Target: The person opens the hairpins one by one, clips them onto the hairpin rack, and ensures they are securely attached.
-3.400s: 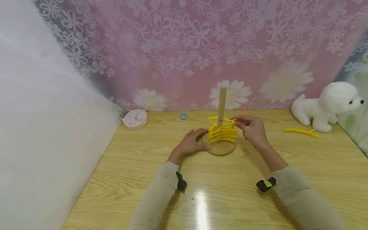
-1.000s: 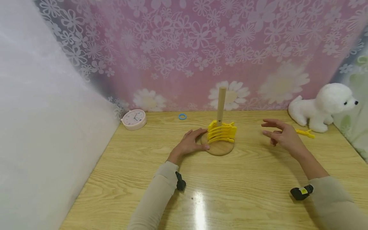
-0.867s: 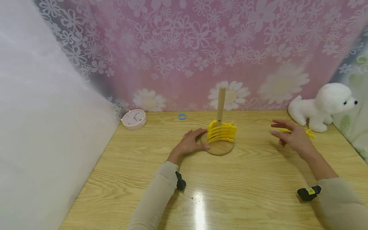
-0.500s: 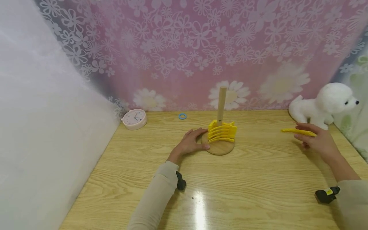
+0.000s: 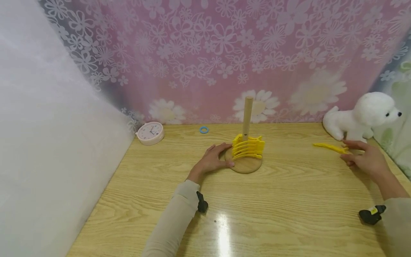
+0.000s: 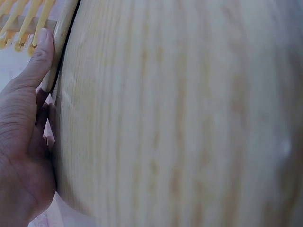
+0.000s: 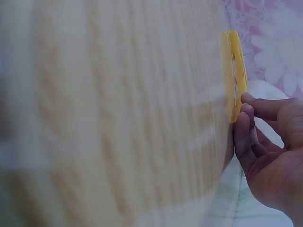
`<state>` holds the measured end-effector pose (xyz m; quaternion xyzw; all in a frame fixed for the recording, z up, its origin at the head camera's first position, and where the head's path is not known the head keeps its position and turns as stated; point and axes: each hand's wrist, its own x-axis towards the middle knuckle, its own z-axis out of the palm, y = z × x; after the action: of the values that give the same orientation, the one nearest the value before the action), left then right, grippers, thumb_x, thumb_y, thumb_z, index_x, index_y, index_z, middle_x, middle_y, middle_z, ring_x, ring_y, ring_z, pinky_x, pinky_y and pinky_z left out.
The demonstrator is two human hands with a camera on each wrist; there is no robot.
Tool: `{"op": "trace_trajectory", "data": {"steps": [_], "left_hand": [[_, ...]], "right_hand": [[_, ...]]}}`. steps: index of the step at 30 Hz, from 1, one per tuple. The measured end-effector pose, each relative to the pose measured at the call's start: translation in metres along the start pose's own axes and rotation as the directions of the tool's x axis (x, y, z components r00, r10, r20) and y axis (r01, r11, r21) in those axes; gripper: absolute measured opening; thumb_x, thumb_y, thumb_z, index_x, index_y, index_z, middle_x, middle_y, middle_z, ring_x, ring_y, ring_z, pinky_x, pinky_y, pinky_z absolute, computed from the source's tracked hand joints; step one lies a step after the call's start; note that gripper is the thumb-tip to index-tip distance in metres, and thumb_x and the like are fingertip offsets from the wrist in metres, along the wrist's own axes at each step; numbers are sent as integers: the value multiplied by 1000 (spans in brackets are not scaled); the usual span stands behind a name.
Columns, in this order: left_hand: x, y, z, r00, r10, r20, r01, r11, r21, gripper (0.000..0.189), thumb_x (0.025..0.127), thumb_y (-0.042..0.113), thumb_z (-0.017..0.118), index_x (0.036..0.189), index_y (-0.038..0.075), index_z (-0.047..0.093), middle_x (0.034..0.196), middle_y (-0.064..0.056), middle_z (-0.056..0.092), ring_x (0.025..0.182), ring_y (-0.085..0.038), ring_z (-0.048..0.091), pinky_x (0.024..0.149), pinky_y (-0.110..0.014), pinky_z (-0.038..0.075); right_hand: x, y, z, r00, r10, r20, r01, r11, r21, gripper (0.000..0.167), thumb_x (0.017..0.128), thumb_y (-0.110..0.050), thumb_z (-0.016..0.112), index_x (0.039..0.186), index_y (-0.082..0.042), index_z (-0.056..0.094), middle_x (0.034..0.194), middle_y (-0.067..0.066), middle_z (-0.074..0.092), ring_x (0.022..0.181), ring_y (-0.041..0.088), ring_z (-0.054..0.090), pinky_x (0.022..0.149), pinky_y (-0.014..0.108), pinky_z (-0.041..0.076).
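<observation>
In the head view, a wooden stand (image 5: 245,167) has a round base and an upright pole. Several yellow hair clips (image 5: 248,148) are stacked round the pole's lower part. My left hand (image 5: 212,160) holds the base's left edge, and in the left wrist view its thumb (image 6: 40,59) lies along the base beside the clips. Far to the right, one more yellow hair clip (image 5: 329,146) lies on the table. My right hand (image 5: 366,159) pinches this clip's right end between thumb and forefinger, as the right wrist view also shows with the clip (image 7: 236,71) seen edge-on.
A white toy dog (image 5: 356,117) sits just behind my right hand. Toward the back left are a pink clock (image 5: 150,133) and a blue ring (image 5: 204,130) on the wooden table (image 5: 273,207). A flowered curtain (image 5: 205,64) hangs along the back edge.
My right hand has let go of a clip at the stand, moved right to the single clip and taken its end. My left hand has stayed on the base.
</observation>
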<state>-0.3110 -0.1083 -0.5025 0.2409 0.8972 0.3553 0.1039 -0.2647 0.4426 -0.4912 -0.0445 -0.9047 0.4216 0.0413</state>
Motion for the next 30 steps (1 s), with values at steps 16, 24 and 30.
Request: {"op": "trace_trajectory", "data": {"steps": [16,24,30], "left_hand": [[-1,3,-1,1000,8,2,-8,1000,1,86,88,55,79,161,34,38,167,11,34,160,-16,13,131,-42,3],[0,2,0,1000,11,2,-11,1000,14,87,89,57,78,162,34,38,168,10,34,160,-16,13,131,-41,3],[0,3,0,1000,11,8,-11,1000,24,86,89,56,78,162,33,38,167,11,34,160,-13,15,131,-39,2]], "right_hand": [[-8,-4,1,996,92,-21,-92,995,-46,50,103,-20,65,140,10,52,80,-16,63,62,10,67,52,28,56],[-12,-5,-2,996,84,37,-89,981,173,19,104,-20,64,118,-31,57,84,-29,62,63,13,70,51,30,57],[-12,-10,3,999,51,-7,-49,982,184,23,107,-16,59,129,-19,60,86,-32,62,60,14,66,47,32,54]]}}
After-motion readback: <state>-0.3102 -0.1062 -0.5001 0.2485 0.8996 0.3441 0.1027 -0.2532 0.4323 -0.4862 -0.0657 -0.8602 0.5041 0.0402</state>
